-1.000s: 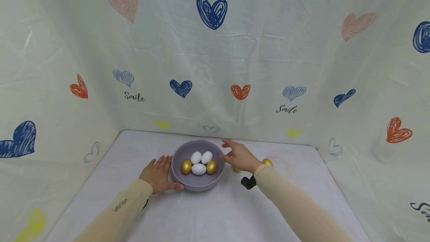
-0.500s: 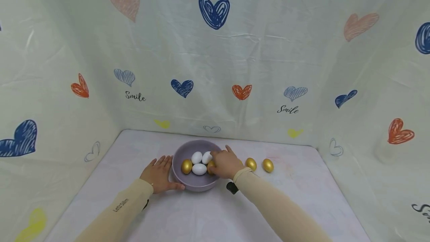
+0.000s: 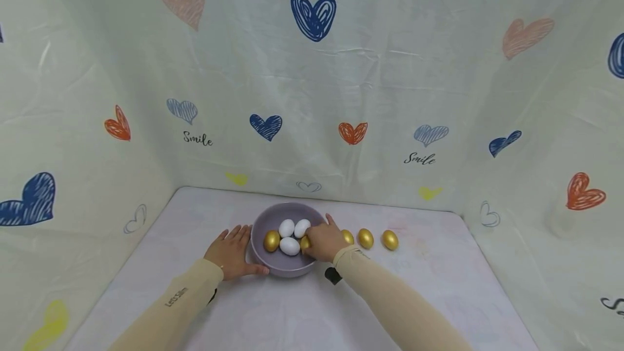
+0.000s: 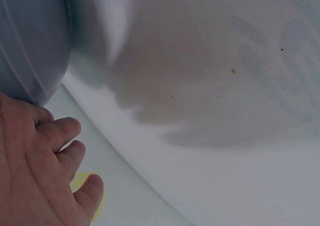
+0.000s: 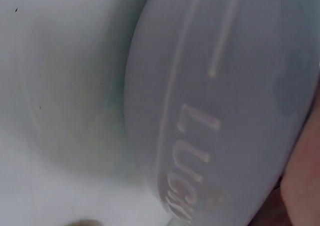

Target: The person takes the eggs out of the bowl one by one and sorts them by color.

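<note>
A purple bowl point(image 3: 284, 271) stands on the table. In it are three white eggs, the front white egg point(image 3: 290, 246) among them, and two golden eggs. My left hand point(image 3: 229, 253) rests with spread, straight fingers against the bowl's left side; the left wrist view shows its fingers by the bowl wall point(image 4: 35, 40). My right hand point(image 3: 324, 240) reaches over the right rim, thumb and fingers pinching the right golden egg point(image 3: 305, 244), which is partly hidden. The left golden egg point(image 3: 271, 241) lies apart from both hands. Raised letters mark the bowl's outer wall point(image 5: 210, 100) in the right wrist view.
To the right of the bowl, three golden eggs lie in a row: one partly behind my right hand point(image 3: 348, 236), a middle egg point(image 3: 365, 238) and an outer egg point(image 3: 390, 240). A curtain with printed hearts point(image 3: 312, 80) encloses the table point(image 3: 419, 264) at the back and sides.
My right hand has moved left from beside the bowl's rim into the bowl, down to the right golden egg. The eggs on the table are more exposed now. The left hand stays put.
</note>
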The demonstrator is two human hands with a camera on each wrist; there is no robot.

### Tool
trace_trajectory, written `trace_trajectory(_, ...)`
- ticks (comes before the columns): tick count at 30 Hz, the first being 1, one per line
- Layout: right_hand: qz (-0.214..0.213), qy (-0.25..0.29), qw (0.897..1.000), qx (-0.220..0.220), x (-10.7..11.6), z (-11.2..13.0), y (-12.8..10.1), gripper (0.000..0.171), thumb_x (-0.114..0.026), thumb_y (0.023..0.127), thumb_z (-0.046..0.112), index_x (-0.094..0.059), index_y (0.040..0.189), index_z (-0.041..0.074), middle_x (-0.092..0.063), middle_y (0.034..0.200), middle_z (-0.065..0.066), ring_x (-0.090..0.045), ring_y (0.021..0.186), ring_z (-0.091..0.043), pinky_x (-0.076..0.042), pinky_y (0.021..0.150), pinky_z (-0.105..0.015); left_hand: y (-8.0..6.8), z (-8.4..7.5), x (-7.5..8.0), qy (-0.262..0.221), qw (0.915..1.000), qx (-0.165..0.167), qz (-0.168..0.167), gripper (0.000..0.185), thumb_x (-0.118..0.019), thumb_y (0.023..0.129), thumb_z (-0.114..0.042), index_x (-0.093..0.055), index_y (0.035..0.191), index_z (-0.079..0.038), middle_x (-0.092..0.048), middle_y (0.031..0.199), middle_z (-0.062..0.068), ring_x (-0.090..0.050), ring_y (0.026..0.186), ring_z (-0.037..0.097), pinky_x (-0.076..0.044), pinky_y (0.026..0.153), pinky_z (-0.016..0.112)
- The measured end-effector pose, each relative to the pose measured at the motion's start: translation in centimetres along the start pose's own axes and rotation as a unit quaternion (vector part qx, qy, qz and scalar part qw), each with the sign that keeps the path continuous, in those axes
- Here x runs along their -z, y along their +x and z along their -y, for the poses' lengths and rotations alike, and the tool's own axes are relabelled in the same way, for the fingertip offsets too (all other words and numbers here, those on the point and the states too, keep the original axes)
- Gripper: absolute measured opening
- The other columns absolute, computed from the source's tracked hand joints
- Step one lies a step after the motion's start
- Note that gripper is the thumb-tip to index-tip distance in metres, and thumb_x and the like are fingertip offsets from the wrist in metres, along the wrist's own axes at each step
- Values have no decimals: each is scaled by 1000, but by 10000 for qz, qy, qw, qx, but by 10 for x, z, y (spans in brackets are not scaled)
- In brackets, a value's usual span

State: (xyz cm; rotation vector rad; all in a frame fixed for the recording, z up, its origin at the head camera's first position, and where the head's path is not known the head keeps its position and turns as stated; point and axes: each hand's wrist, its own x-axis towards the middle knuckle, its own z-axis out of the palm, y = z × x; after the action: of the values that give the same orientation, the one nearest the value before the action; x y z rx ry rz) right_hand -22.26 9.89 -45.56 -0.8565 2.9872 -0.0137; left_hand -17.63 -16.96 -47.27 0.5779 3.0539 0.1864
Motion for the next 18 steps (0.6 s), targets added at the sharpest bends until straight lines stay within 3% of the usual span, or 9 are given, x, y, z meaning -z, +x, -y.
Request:
trace_trajectory(5, -22, 280, 9996, 1, -5, -1, 4, 27, -78, 83, 29, -74, 107, 16, -67, 79, 9, -66, 82, -14, -24, 116, -55, 0, -1, -1, 36, 10000, -35, -21, 125, -56, 72, -87, -37, 147, 12, -42, 148, 29, -36, 139, 44, -28, 113, 58)
trace_trajectory(13, 134, 213, 9996, 107, -9, 1, 7, 31, -70, 91, 25, -71, 122, 21, -66, 72, 9, -69, 85, -16, -21, 116, -58, -1, -2, 2, 4, 10000, -38, -33, 124, -58, 73, -85, -38, 146, 12, -43, 147, 29, -37, 139, 44, -29, 112, 59)
trace_trajectory(18, 309, 185, 9993, 95, -10, 2, 8, 37, -72, 91, 26, -69, 127, 24, -71, 82, 7, -69, 92, -16, -19, 117, -58, -2, -2, 3, 8, 10000, -18, -6, 124, -57, 73, -86, -38, 146, 12, -43, 147, 29, -36, 139, 44, -29, 112, 58)
